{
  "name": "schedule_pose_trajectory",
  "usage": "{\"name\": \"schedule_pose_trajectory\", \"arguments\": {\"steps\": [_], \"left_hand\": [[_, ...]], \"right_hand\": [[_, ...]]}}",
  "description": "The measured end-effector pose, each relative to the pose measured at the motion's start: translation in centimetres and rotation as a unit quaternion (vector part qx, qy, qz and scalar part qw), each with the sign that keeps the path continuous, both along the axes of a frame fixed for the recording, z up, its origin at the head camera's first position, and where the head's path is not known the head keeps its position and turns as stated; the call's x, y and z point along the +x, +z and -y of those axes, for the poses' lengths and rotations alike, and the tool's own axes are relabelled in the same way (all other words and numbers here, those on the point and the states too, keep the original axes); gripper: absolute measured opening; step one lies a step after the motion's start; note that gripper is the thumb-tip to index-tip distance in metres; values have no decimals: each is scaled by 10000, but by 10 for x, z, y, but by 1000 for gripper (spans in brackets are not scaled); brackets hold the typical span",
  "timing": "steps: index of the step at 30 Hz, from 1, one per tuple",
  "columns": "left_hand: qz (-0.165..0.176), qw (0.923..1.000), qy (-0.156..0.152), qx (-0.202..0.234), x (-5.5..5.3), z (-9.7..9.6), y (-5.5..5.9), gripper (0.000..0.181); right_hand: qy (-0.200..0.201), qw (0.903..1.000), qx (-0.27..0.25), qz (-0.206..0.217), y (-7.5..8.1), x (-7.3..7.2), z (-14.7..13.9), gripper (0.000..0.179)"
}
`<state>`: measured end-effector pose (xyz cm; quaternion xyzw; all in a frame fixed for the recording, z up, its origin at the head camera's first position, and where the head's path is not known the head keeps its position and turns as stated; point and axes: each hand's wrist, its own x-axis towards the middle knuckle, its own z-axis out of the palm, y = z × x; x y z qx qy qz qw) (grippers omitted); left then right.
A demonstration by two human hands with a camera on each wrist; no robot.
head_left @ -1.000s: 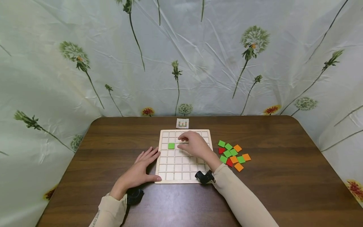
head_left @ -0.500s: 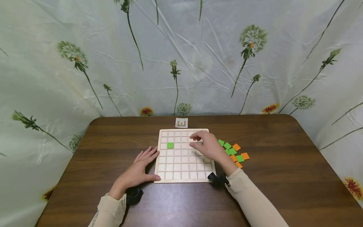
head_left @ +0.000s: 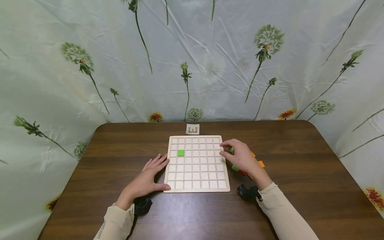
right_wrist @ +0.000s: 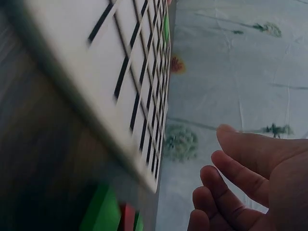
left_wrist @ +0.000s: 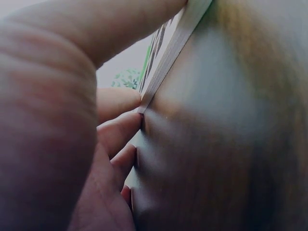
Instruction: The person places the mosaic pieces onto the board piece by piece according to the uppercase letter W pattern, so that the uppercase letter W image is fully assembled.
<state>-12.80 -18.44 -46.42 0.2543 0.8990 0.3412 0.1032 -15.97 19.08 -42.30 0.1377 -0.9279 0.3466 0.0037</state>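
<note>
A pale square grid board [head_left: 196,165] lies on the table, with one green square tile [head_left: 180,153] in a cell near its upper left. My left hand [head_left: 146,179] rests flat at the board's left side, thumb on the lower left corner and fingertips against the edge, as the left wrist view also shows. Over the board's right edge my right hand [head_left: 242,158] hovers with thumb and fingers apart and nothing between them. Beneath it lie loose green tiles [head_left: 235,168], red tiles [head_left: 242,172] and orange tiles [head_left: 261,164], partly hidden by the hand.
A small card [head_left: 192,129] printed with a coloured grid pattern lies beyond the board, near the back edge of the dark wooden table [head_left: 126,143]. A flower-printed cloth [head_left: 210,66] hangs behind the table.
My right hand has moved right, from above the board to its right edge and the loose tiles, uncovering the grid. My left hand and the green tile on the board stay put.
</note>
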Motion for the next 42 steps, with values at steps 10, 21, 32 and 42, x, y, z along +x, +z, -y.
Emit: {"name": "schedule_pose_trajectory", "arguments": {"steps": [10,21,32,42], "left_hand": [[-33,10000,-27,32,-1,-1,0,101],[-19,10000,-36,11,-2,-1,0,102],[-17,10000,-39,14,-1,1,-2,102],[-9,10000,-7,1,0,1,-2,102]], "right_hand": [[-292,9995,59,100,-2,7,-38,28],[-476,9979,448,41,-7,13,-70,29],[-684,9960,385,429,-15,12,-92,34],[-705,9921,570,862,-16,7,-95,36]]}}
